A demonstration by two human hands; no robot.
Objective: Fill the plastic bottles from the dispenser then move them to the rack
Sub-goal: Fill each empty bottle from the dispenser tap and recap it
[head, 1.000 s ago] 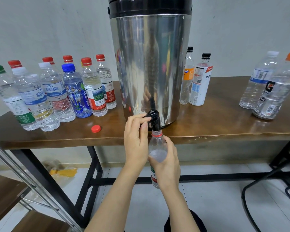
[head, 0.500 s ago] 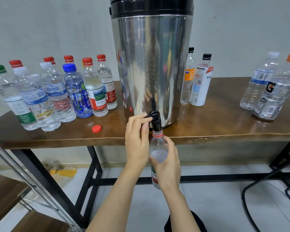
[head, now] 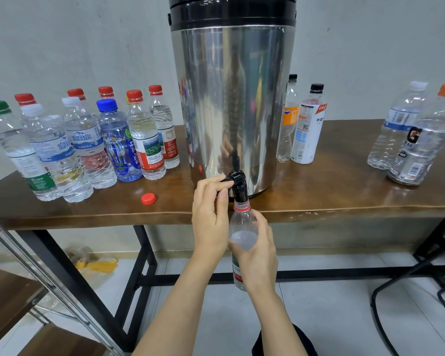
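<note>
Hardly anything has moved since a second ago: both hands stay at the tap [head: 238, 185], with the bottle [head: 242, 224] under it

The left hand [head: 210, 214] pinches the black lever of the tap with curled fingers and thumb, while the right hand [head: 258, 250] is wrapped around the middle of the bottle, holding it upright below the table [head: 332, 199] edge with its red-ringed neck against the spout; the two hands sit just beside each other. Water shows inside the bottle up near its shoulder. The tap juts from the foot of the steel dispenser [head: 231, 98] standing on the table. A loose red cap [head: 148, 198] lies on the tabletop to the left, near a cluster of capped bottles [head: 118, 145], and more bottles [head: 419, 140] stand far right. A corner of the rack [head: 8, 291] shows at lower left
</note>
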